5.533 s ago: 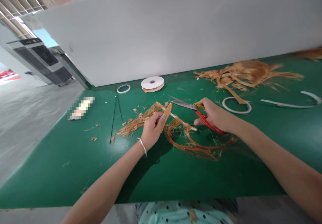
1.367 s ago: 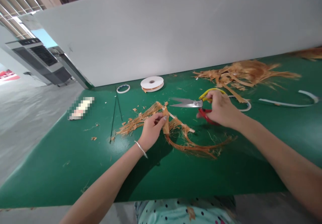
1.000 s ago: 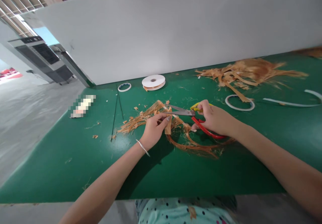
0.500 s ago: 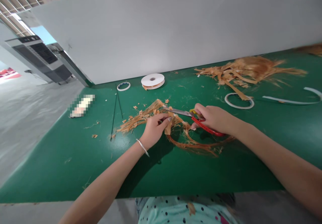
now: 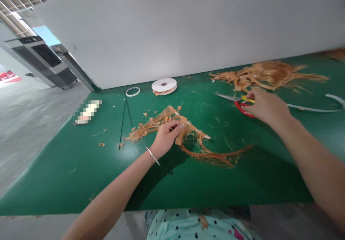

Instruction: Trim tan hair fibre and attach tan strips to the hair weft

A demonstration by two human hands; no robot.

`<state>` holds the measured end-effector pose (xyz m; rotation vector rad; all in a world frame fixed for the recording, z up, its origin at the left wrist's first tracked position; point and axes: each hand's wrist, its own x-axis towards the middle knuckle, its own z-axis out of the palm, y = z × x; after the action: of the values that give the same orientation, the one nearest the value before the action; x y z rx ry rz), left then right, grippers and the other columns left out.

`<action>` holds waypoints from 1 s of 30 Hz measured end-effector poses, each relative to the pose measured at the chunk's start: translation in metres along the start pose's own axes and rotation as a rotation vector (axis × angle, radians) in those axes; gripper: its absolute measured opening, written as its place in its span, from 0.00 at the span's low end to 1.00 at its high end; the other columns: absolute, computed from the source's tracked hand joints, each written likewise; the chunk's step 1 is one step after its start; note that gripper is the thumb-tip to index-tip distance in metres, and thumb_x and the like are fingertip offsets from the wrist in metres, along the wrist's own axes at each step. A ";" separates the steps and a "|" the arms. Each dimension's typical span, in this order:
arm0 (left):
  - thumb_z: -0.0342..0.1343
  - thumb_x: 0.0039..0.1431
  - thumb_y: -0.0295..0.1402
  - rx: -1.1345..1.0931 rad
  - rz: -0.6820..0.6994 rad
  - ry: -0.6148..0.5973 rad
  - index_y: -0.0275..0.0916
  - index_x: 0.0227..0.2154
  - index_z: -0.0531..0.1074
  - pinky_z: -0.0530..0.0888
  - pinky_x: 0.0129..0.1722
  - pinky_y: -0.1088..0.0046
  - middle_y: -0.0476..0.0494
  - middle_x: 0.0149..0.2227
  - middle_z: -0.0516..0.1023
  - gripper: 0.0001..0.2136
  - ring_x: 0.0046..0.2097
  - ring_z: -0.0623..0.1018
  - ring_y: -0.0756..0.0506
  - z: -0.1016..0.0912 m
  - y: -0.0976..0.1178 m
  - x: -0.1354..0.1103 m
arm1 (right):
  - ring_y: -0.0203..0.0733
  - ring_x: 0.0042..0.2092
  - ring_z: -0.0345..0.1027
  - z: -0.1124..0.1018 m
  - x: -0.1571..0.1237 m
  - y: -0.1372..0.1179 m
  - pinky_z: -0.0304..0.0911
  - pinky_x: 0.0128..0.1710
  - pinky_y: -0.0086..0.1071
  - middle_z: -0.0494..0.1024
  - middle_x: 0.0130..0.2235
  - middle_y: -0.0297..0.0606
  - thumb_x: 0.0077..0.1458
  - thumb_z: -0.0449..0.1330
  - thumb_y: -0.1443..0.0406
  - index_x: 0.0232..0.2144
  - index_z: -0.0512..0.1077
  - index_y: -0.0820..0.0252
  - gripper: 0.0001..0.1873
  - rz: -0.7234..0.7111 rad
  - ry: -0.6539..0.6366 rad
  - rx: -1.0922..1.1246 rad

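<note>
My left hand (image 5: 166,138) pinches a flat orange strip (image 5: 181,131) at the end of a bundle of orange fibres (image 5: 205,150) that loops over the green table (image 5: 81,168). Off to the right, my right hand (image 5: 265,107) is closed on red-and-yellow-handled scissors (image 5: 237,101), whose blades point left and look nearly closed. The scissors are low over the table, well clear of the bundle.
A white tape reel (image 5: 164,86) and a thin white ring (image 5: 132,91) lie near the grey back panel (image 5: 188,27). A heap of orange offcuts (image 5: 265,74) sits at the far right, with a white curved strip (image 5: 323,107). Two thin black rods (image 5: 124,119) lie left.
My right hand has carried the scissors away from the bundle to the right and back. My left hand keeps hold of the strip in the same place.
</note>
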<state>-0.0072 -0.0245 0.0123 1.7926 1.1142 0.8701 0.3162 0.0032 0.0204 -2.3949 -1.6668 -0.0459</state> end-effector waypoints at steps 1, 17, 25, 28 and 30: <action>0.50 0.59 0.41 -0.002 0.001 -0.002 0.36 0.25 0.68 0.56 0.24 0.77 0.53 0.21 0.61 0.14 0.24 0.59 0.54 0.000 0.000 0.000 | 0.46 0.33 0.66 0.001 0.005 0.009 0.52 0.26 0.32 0.75 0.37 0.47 0.47 0.59 0.66 0.39 0.68 0.60 0.14 0.024 0.017 -0.012; 0.48 0.62 0.35 0.510 0.435 -0.193 0.37 0.22 0.67 0.63 0.33 0.73 0.48 0.22 0.67 0.14 0.30 0.63 0.48 0.008 -0.001 -0.003 | 0.44 0.48 0.59 0.014 -0.076 -0.088 0.56 0.50 0.42 0.73 0.41 0.39 0.56 0.55 0.62 0.31 0.72 0.56 0.08 -0.905 -0.026 0.630; 0.46 0.64 0.35 0.484 0.436 -0.180 0.38 0.21 0.65 0.63 0.33 0.73 0.49 0.21 0.66 0.15 0.29 0.63 0.49 0.010 -0.003 -0.002 | 0.45 0.45 0.60 0.020 -0.077 -0.088 0.57 0.47 0.44 0.74 0.37 0.37 0.52 0.57 0.68 0.26 0.70 0.57 0.05 -0.918 -0.011 0.592; 0.46 0.63 0.35 0.471 0.405 -0.181 0.38 0.21 0.64 0.63 0.32 0.73 0.50 0.20 0.65 0.16 0.29 0.63 0.49 0.009 -0.003 -0.002 | 0.44 0.44 0.60 0.019 -0.076 -0.088 0.57 0.46 0.43 0.75 0.36 0.37 0.52 0.57 0.68 0.26 0.70 0.57 0.04 -0.922 -0.041 0.616; 0.46 0.63 0.35 0.455 0.381 -0.182 0.38 0.20 0.64 0.63 0.32 0.73 0.49 0.21 0.65 0.15 0.30 0.64 0.48 0.009 -0.002 -0.002 | 0.44 0.43 0.60 0.018 -0.077 -0.090 0.58 0.45 0.42 0.75 0.35 0.36 0.51 0.57 0.69 0.25 0.70 0.57 0.05 -0.915 -0.040 0.624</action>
<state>-0.0007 -0.0284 0.0064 2.4653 0.9150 0.6801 0.2038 -0.0349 0.0061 -1.0890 -2.2188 0.3204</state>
